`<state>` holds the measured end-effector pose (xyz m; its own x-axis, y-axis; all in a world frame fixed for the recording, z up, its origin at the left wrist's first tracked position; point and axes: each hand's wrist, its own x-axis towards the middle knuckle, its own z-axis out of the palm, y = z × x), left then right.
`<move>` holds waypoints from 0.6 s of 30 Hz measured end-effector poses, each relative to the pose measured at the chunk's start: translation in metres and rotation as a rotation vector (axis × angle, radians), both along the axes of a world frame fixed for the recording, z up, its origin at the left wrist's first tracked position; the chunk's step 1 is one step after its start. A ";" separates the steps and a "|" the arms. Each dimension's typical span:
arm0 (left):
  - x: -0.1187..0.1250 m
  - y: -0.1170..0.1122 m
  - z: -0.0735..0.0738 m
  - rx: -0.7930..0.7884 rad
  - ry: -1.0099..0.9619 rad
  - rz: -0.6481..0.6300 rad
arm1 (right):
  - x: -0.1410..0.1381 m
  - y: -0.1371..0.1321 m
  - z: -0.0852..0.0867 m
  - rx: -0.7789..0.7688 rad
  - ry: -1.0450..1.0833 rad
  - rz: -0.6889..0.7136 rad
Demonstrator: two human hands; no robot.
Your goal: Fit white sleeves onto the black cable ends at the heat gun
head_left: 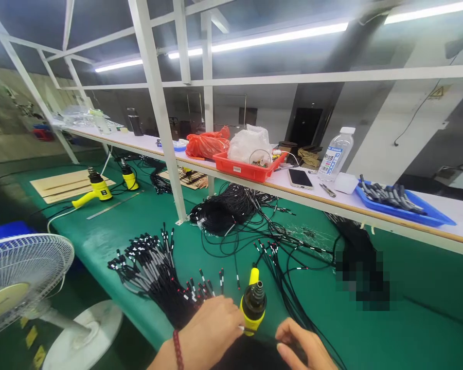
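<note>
My left hand [208, 329], with a red bead bracelet [178, 350] on its wrist, pinches a thin white-tipped wire end [241, 327] beside a yellow heat gun [253, 303]. That gun stands upright with its black nozzle pointing up. My right hand [299, 344] lies just to the gun's right, thumb and forefinger close together; whatever lies between them is too thin to make out. Under both hands runs a dark cable bundle [247, 357]. To the left, a fanned bunch of black cables [154, 272] with white-and-red sleeved ends lies on the green bench mat [111, 241].
Loose black cable coils [227, 210] cover the bench's middle, with several more yellow heat guns [98, 187] farther left. A white shelf [293, 190] overhead holds a red tray [247, 167], a blue tray [401, 205], a phone [300, 179] and a bottle [336, 154]. A white fan [19, 277] stands left.
</note>
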<state>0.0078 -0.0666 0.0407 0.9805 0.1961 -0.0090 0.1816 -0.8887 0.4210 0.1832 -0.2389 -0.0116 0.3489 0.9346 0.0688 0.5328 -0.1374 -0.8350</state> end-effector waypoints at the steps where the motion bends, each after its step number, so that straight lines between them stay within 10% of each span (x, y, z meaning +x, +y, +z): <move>1: 0.006 -0.006 0.008 0.031 -0.010 -0.016 | -0.002 0.003 0.010 0.008 0.000 0.020; 8: 0.031 -0.020 0.031 0.155 -0.154 0.022 | -0.011 0.026 0.051 0.134 -0.059 -0.039; 18: 0.032 0.009 0.022 0.011 -0.132 0.237 | 0.004 0.045 0.047 0.076 -0.013 -0.140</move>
<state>0.0395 -0.0580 0.0629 0.8999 0.4197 0.1190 0.3295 -0.8327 0.4450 0.1873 -0.1943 0.0351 0.4744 0.8686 0.1430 0.5233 -0.1476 -0.8392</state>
